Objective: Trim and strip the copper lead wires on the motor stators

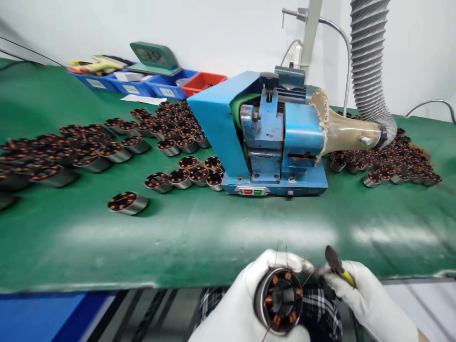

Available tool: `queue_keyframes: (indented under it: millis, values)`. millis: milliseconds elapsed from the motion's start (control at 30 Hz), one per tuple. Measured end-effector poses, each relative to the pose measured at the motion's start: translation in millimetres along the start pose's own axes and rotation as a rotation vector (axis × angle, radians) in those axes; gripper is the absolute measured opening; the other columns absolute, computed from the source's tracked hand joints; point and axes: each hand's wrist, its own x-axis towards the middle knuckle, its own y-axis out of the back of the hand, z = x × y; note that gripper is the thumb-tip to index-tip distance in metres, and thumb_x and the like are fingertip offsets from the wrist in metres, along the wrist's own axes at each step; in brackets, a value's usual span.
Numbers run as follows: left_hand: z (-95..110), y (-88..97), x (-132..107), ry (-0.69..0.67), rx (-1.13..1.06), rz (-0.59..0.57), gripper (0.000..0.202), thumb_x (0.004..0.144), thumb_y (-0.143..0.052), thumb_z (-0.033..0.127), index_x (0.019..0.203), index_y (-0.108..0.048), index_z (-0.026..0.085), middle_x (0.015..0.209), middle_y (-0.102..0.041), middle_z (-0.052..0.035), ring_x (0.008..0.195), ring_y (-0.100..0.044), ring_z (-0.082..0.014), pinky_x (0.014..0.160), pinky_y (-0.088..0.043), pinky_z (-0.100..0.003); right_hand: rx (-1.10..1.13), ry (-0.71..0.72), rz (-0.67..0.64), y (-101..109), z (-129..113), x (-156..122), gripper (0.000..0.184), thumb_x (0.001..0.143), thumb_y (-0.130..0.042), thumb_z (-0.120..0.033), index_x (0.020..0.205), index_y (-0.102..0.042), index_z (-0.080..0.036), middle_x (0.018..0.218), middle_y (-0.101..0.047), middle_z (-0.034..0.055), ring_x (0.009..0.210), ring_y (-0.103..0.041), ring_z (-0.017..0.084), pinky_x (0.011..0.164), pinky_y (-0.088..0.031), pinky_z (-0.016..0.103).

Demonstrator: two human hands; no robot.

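My left hand (245,289), in a white glove, is wrapped round a motor stator (261,304) with a metal ring and copper coils. The stator's open end faces up toward me, and thin wire ends stick out from it at the top, right and bottom. In my gloved right hand (363,289) are pliers (335,263) with yellow on the handle, jaws pointing up. The right fingertips are close to the left ones, beside a copper wire (308,277) off the stator; whether they pinch it I cannot tell.
A blue belt machine (221,123) with red and green buttons stands mid-table, joined to a grey ribbed hose (370,61). Many stators (92,161) cover the green table (178,237) left and more (395,166) right. Blue bins (96,81), a red bin (203,81) and a clock (153,54) are behind.
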Motion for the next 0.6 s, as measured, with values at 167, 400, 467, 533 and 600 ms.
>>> queue_keyframes:
  millis: [167,400,467,533,600]
  values:
    - [-1.2,0.2,0.3,0.107,0.183,0.087,0.035,0.071,-0.059,0.024,0.106,-0.059,0.024,0.085,-0.069,-0.0031,0.059,-0.066,-0.0161,0.053,-0.056,-0.026,0.588,-0.273,0.076,3.3,18.8,-7.3,0.033,0.075,-0.068,-0.046,0.087,-0.068,-0.015,0.067,-0.061,0.0021,0.058,-0.055,0.014,0.055,-0.044,0.023]
    - [-47.7,56.2,15.2,-0.225,1.042,0.329,0.035,0.067,-0.068,0.034,0.096,-0.057,0.018,0.106,-0.064,-0.0092,0.098,-0.063,-0.0287,0.090,-0.050,-0.041,1.118,-0.137,0.120,-20.1,13.4,21.7,0.023,0.067,-0.077,-0.030,0.085,-0.070,-0.016,0.082,-0.069,0.0070,0.075,-0.064,0.018,0.065,-0.050,0.027]
    - [-58.5,76.3,17.5,-0.327,1.231,0.398,0.039,0.067,-0.068,0.042,0.095,-0.057,0.017,0.101,-0.066,-0.0108,0.099,-0.062,-0.0310,0.091,-0.049,-0.044,1.185,-0.102,0.084,-40.3,-1.3,47.6,0.023,0.062,-0.079,-0.028,0.080,-0.069,-0.016,0.086,-0.070,0.0069,0.083,-0.065,0.021,0.077,-0.051,0.032]
    - [-62.4,88.4,18.2,-0.355,1.333,0.420,0.041,0.069,-0.066,0.047,0.094,-0.056,0.017,0.096,-0.066,-0.0111,0.099,-0.061,-0.0309,0.089,-0.049,-0.043,1.223,-0.087,0.069,-61.6,-16.2,77.0,0.023,0.059,-0.078,-0.026,0.078,-0.069,-0.017,0.086,-0.070,0.0056,0.087,-0.066,0.022,0.086,-0.049,0.036]
    - [-61.1,91.8,18.0,-0.356,1.363,0.426,0.041,0.072,-0.062,0.050,0.094,-0.055,0.017,0.094,-0.066,-0.0112,0.098,-0.062,-0.0299,0.088,-0.050,-0.041,1.235,-0.053,0.119,-77.0,-25.4,103.8,0.016,0.062,-0.075,-0.023,0.076,-0.067,-0.019,0.085,-0.070,0.0026,0.089,-0.065,0.019,0.090,-0.047,0.035]
